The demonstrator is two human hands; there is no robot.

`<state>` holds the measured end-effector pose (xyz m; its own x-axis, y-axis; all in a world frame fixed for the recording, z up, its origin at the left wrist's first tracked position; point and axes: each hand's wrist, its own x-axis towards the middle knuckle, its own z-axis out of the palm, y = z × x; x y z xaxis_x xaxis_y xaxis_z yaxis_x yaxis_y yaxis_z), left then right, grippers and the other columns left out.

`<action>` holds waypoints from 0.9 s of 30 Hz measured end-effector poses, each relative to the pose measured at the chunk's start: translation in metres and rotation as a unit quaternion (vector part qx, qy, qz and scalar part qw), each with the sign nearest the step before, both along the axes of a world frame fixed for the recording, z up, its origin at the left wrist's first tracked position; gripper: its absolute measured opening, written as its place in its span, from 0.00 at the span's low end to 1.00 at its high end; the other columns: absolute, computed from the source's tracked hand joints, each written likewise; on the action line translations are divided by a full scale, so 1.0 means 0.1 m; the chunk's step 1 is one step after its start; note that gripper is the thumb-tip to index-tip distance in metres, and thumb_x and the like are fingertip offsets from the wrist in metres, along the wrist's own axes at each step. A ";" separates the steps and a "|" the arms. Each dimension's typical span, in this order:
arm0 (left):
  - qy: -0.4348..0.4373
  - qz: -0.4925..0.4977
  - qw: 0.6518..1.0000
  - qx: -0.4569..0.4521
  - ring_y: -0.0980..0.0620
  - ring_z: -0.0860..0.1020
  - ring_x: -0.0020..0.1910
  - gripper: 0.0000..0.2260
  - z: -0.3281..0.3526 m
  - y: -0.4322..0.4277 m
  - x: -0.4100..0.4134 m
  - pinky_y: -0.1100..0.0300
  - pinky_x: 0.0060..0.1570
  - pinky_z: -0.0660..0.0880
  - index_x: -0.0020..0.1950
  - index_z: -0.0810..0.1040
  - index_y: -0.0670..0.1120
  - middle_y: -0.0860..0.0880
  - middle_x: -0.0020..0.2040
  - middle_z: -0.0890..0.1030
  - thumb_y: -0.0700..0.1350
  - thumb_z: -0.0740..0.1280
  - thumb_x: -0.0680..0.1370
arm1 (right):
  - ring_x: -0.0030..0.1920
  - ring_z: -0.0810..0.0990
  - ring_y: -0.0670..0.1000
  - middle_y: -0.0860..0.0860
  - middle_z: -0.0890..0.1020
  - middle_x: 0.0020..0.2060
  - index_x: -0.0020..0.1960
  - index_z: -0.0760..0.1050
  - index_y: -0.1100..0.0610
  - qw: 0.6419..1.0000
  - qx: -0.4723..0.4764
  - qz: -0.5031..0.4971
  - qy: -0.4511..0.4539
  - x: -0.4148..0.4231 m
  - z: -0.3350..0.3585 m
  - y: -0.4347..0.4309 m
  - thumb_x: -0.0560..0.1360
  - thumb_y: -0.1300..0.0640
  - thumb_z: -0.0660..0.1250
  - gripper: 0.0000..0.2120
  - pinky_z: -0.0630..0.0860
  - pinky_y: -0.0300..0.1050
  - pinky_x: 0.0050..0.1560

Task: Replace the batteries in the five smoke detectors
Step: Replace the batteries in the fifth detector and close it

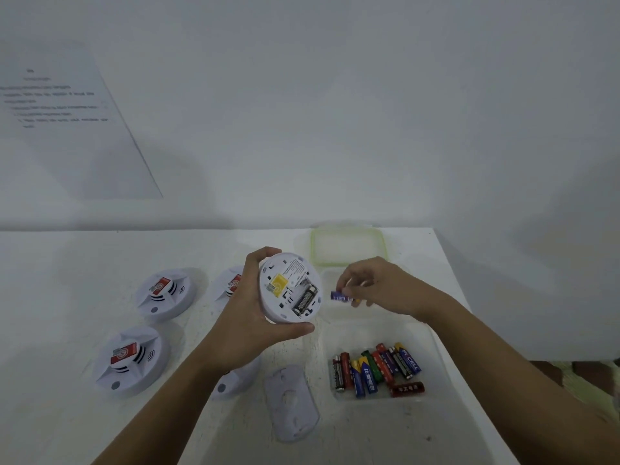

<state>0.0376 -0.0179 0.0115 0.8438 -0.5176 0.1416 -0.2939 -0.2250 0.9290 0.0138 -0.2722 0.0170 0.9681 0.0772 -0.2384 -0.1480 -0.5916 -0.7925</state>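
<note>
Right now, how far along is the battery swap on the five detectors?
Done: the back cover is off, lying on the table. In hand: the left hand holds the opened detector with one black battery seated; the right hand pinches a purple battery beside it. Left: finishing this one, refitting the cover, and four other detectors lying face up; whether any is finished, I cannot tell.

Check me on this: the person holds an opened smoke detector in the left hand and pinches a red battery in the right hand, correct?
Not quite. The battery pinched in the right hand is purple-blue, not red, as the head view shows. The rest stands: the left hand holds the opened smoke detector.
</note>
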 end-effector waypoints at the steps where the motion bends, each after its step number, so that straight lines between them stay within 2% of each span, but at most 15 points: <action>1: 0.001 0.004 1.000 -0.005 0.55 0.76 0.66 0.43 0.01 -0.01 -0.01 0.58 0.60 0.79 0.70 0.64 0.53 0.58 0.63 0.74 0.40 0.84 0.63 | 0.39 0.84 0.46 0.51 0.85 0.42 0.50 0.82 0.57 0.998 0.034 -0.032 -0.035 -0.03 0.04 0.02 0.80 0.61 0.68 0.04 0.77 0.41 0.41; 5: 0.010 0.010 1.000 -0.019 0.56 0.77 0.64 0.43 0.06 -0.04 -0.07 0.57 0.58 0.80 0.69 0.65 0.53 0.60 0.61 0.75 0.39 0.84 0.62 | 0.41 0.84 0.53 0.57 0.85 0.44 0.51 0.83 0.60 0.962 0.199 -0.120 -0.141 -0.25 0.32 0.13 0.79 0.63 0.69 0.04 0.80 0.44 0.44; 8: 0.009 0.009 1.000 -0.023 0.55 0.77 0.64 0.42 0.11 -0.06 -0.12 0.58 0.57 0.81 0.69 0.65 0.54 0.61 0.60 0.75 0.40 0.85 0.62 | 0.42 0.84 0.55 0.58 0.85 0.46 0.55 0.82 0.62 0.943 0.263 -0.113 -0.169 -0.43 0.48 0.23 0.78 0.67 0.68 0.07 0.83 0.45 0.47; 12: 0.002 0.010 0.999 -0.030 0.55 0.78 0.63 0.42 0.17 -0.08 -0.20 0.57 0.55 0.82 0.68 0.66 0.54 0.58 0.60 0.76 0.39 0.85 0.61 | 0.43 0.85 0.54 0.57 0.80 0.48 0.62 0.80 0.56 0.958 0.211 -0.074 -0.179 -0.58 0.52 0.39 0.80 0.70 0.64 0.16 0.82 0.42 0.49; 16: 0.002 0.007 1.000 -0.022 0.55 0.79 0.61 0.42 0.18 -0.08 -0.26 0.58 0.52 0.82 0.68 0.66 0.54 0.60 0.58 0.77 0.38 0.85 0.61 | 0.40 0.83 0.51 0.57 0.80 0.48 0.59 0.81 0.54 0.959 0.201 -0.073 -0.188 -0.67 0.51 0.49 0.81 0.69 0.61 0.15 0.80 0.40 0.45; 18: 0.005 0.015 1.000 -0.015 0.59 0.79 0.59 0.41 0.18 -0.09 -0.29 0.63 0.49 0.81 0.67 0.66 0.55 0.62 0.56 0.76 0.38 0.85 0.62 | 0.38 0.82 0.47 0.52 0.82 0.46 0.59 0.81 0.53 0.958 0.191 -0.096 -0.190 -0.70 0.48 0.53 0.80 0.66 0.65 0.13 0.80 0.40 0.41; 20: 0.012 0.027 1.000 -0.009 0.60 0.79 0.57 0.41 0.17 -0.09 -0.32 0.65 0.48 0.80 0.66 0.65 0.55 0.61 0.56 0.77 0.39 0.85 0.62 | 0.37 0.83 0.46 0.46 0.84 0.45 0.57 0.81 0.52 0.958 0.160 -0.119 -0.208 -0.73 0.45 0.54 0.77 0.62 0.71 0.11 0.79 0.40 0.40; 23: 0.019 0.036 0.999 -0.005 0.59 0.80 0.55 0.41 0.14 -0.08 -0.36 0.64 0.49 0.81 0.66 0.66 0.55 0.55 0.58 0.77 0.39 0.85 0.61 | 0.38 0.84 0.47 0.47 0.86 0.42 0.50 0.82 0.55 0.951 0.139 -0.132 -0.243 -0.77 0.40 0.59 0.73 0.62 0.76 0.07 0.82 0.42 0.40; 25: 0.008 0.036 0.999 -0.002 0.60 0.80 0.54 0.41 0.14 -0.08 -0.39 0.65 0.48 0.80 0.65 0.66 0.54 0.56 0.56 0.77 0.39 0.85 0.61 | 0.39 0.84 0.48 0.48 0.86 0.40 0.47 0.82 0.56 0.947 0.128 -0.123 -0.267 -0.79 0.37 0.65 0.71 0.64 0.77 0.07 0.83 0.45 0.40; 27: 0.000 0.025 1.000 -0.001 0.60 0.81 0.53 0.41 0.16 -0.08 -0.42 0.66 0.47 0.80 0.66 0.66 0.52 0.59 0.54 0.78 0.38 0.85 0.61 | 0.41 0.84 0.48 0.47 0.85 0.39 0.46 0.83 0.55 0.949 0.085 -0.099 -0.286 -0.79 0.31 0.71 0.71 0.62 0.77 0.06 0.82 0.45 0.40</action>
